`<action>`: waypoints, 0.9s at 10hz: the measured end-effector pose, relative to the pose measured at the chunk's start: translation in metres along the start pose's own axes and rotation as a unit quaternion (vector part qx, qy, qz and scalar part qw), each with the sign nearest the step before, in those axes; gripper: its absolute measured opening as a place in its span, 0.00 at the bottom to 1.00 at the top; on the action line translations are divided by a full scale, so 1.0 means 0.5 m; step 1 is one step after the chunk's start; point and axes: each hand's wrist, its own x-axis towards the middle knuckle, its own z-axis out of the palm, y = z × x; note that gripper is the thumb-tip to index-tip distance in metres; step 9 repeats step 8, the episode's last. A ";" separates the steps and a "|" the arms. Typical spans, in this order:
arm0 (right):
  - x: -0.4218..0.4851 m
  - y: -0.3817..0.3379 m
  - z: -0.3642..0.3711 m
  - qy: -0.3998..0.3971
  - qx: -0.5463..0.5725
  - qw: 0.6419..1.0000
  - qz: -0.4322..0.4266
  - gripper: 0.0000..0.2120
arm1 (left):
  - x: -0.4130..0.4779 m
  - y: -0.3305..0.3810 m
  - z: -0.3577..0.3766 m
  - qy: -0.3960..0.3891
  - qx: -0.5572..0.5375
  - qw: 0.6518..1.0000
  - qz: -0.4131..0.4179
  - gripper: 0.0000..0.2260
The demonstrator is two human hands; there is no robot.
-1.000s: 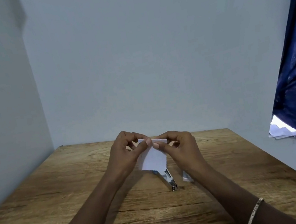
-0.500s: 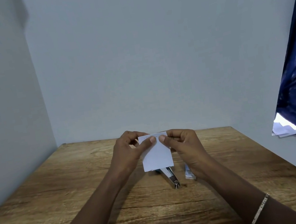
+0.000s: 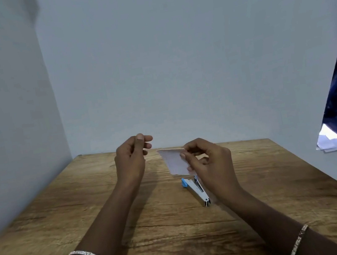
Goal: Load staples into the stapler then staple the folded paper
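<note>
Left hand (image 3: 131, 157) has let go, fingers loosely curled, empty; right hand (image 3: 210, 162) pinches the folded paper (image 3: 174, 161) by its right edge, sheet jutting left above the stapler (image 3: 196, 190) on the table (image 3: 87, 206)

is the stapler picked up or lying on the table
Lying down: the stapler rests flat on the wooden table, in neither hand. The right hand pinches only the paper; the left hand holds nothing.

Behind right hand (image 3: 211, 164): paper (image 3: 174, 161) edge.

Right hand (image 3: 211, 164) pinching folded paper (image 3: 174, 162), left hand (image 3: 131, 157) loose, stapler (image 3: 196, 190) on table (image 3: 67, 220)
</note>
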 end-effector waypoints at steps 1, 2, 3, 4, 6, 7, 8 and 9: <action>-0.013 -0.009 0.020 -0.050 -0.030 0.996 -0.063 0.05 | 0.016 -0.003 -0.015 0.068 -0.018 0.997 -0.020 0.15; -0.025 -0.010 0.025 -0.140 -0.061 0.984 -0.086 0.05 | 0.024 -0.008 -0.027 0.097 -0.007 0.995 -0.030 0.16; -0.034 -0.006 0.023 -0.243 -0.141 0.954 -0.105 0.04 | 0.020 -0.017 -0.032 0.094 0.032 0.994 -0.032 0.16; -0.036 -0.001 0.016 -0.292 -0.201 0.929 -0.107 0.06 | 0.014 -0.022 -0.029 0.079 0.069 0.994 -0.028 0.16; -0.038 -0.012 0.018 -0.388 -0.261 0.881 -0.067 0.14 | 0.008 -0.024 -0.021 0.038 0.105 0.993 -0.023 0.16; -0.041 -0.019 0.024 -0.401 -0.274 0.872 -0.060 0.15 | 0.003 -0.028 -0.019 0.015 0.131 0.991 -0.011 0.16; -0.038 -0.020 0.025 -0.363 -0.267 0.891 -0.050 0.16 | -0.003 -0.031 -0.012 0.009 0.147 0.989 0.006 0.15; -0.038 -0.020 0.025 -0.363 -0.267 0.891 -0.050 0.16 | -0.003 -0.031 -0.012 0.009 0.147 0.989 0.006 0.15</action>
